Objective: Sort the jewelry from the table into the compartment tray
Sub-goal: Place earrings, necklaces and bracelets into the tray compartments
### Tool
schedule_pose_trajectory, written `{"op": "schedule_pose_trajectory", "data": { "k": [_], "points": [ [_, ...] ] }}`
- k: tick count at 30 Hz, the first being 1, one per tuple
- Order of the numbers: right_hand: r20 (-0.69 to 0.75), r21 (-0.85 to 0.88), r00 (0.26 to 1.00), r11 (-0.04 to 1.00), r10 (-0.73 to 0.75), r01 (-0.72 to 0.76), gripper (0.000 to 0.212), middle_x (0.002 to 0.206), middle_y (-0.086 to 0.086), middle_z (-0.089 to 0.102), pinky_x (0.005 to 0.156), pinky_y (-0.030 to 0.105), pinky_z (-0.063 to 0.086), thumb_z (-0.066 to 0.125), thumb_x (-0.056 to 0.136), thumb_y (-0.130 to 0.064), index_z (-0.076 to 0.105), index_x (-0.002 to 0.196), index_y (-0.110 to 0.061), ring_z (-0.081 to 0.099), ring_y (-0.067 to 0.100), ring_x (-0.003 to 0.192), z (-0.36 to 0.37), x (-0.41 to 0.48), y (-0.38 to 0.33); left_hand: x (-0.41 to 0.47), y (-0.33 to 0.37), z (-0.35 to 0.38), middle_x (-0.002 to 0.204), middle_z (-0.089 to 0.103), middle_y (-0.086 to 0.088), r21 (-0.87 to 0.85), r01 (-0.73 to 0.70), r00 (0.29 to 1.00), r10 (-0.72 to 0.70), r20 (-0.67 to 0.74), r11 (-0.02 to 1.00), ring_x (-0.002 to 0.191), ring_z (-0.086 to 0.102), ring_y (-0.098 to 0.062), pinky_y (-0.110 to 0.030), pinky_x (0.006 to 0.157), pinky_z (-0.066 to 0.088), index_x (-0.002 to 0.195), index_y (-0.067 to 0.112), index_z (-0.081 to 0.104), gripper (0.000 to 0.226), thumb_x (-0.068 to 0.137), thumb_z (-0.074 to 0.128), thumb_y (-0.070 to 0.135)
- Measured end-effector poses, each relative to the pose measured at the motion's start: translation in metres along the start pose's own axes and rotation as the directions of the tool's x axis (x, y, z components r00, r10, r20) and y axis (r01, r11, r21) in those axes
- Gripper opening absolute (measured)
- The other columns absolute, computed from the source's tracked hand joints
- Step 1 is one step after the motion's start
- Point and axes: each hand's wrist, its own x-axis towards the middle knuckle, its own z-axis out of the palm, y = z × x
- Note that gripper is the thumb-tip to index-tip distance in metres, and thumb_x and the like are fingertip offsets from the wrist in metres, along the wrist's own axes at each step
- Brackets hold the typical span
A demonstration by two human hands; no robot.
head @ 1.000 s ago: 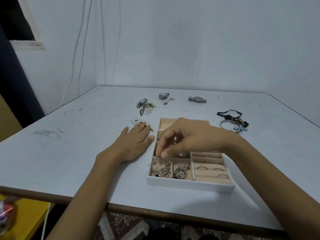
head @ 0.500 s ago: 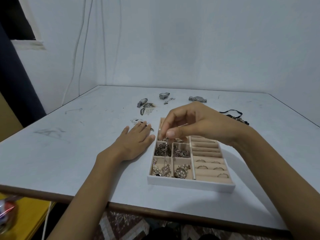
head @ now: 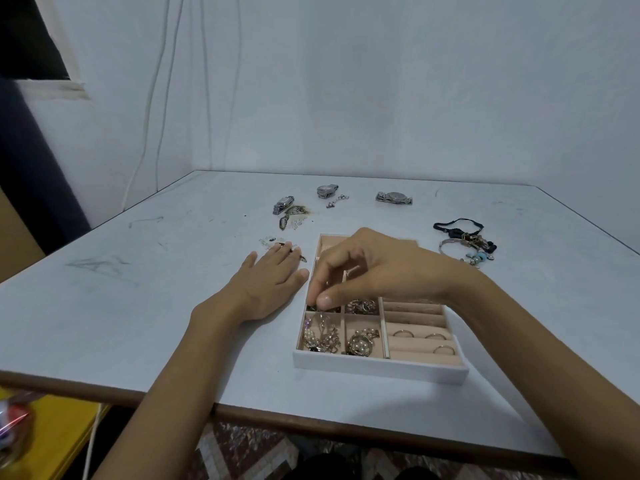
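A white compartment tray with beige lining lies near the table's front edge. My right hand hovers low over its left column, thumb and fingertips pinched on a thin silver chain that trails down into the front-left compartment onto a heap of silver pieces. A pearl piece fills the compartment beside it, and rings sit in the right-hand slots. My left hand rests flat on the table just left of the tray, holding nothing.
Three watches lie at the back of the table. A pile of bracelets sits right of the tray. Small earrings lie by my left fingertips. The table's brown front edge is close.
My right hand rose from the front-left compartment with the chain dangling, then came back down over the tray's left column. My left hand stayed put.
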Motion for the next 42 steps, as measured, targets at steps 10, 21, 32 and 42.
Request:
{"op": "schedule_pose_trajectory", "data": {
  "k": [10, 21, 32, 42],
  "points": [
    [0.041, -0.144, 0.999, 0.990, 0.019, -0.013, 0.011, 0.082, 0.010, 0.073, 0.064, 0.011, 0.043, 0.073, 0.081, -0.008, 0.075, 0.092, -0.005, 0.057, -0.002, 0.064, 0.012, 0.007, 0.011, -0.001, 0.002, -0.001, 0.161, -0.005, 0.003, 0.005, 0.011, 1.000, -0.011, 0.001, 1.000, 0.148, -0.007, -0.010, -0.041, 0.120, -0.003, 0.153, 0.021, 0.003, 0.056, 0.102, 0.013, 0.040],
    [0.013, -0.121, 1.000, 0.993, 0.015, -0.013, 0.009, 0.058, -0.012, 0.061, 0.055, 0.009, 0.039, 0.075, 0.078, -0.003, 0.074, 0.087, -0.005, 0.050, -0.002, 0.051, 0.017, 0.009, 0.013, -0.003, 0.002, -0.003, 0.161, -0.005, 0.003, -0.005, 0.009, 1.000, -0.009, 0.003, 1.000, 0.147, -0.008, -0.009, -0.039, 0.120, -0.005, 0.153, 0.021, 0.002, 0.055, 0.102, 0.014, 0.039],
    [-0.184, -0.092, 0.983, 0.996, -0.027, 0.010, 0.009, 0.083, 0.005, 0.073, 0.070, 0.028, 0.052, 0.071, 0.085, -0.014, 0.074, 0.091, -0.007, 0.063, 0.021, 0.069, -0.020, 0.002, 0.016, 0.007, 0.000, -0.017, 0.153, 0.028, 0.004, -0.037, 0.013, 0.998, -0.015, -0.061, 0.999, 0.141, 0.027, -0.016, -0.038, 0.112, 0.027, 0.145, 0.023, 0.032, 0.051, 0.098, 0.036, 0.045],
    [-0.791, -0.204, 0.576, 0.801, 0.203, -0.563, 0.016, 0.091, -0.004, 0.067, 0.065, 0.028, 0.045, 0.060, 0.084, -0.014, 0.066, 0.085, -0.029, 0.061, 0.017, 0.084, -0.093, -0.030, 0.093, 0.098, 0.016, -0.041, 0.125, 0.059, 0.003, -0.125, 0.124, 0.939, -0.158, -0.307, 0.984, 0.115, 0.053, -0.023, -0.037, 0.089, 0.040, 0.120, 0.028, 0.057, 0.034, 0.093, 0.042, 0.015]
  ]
}}
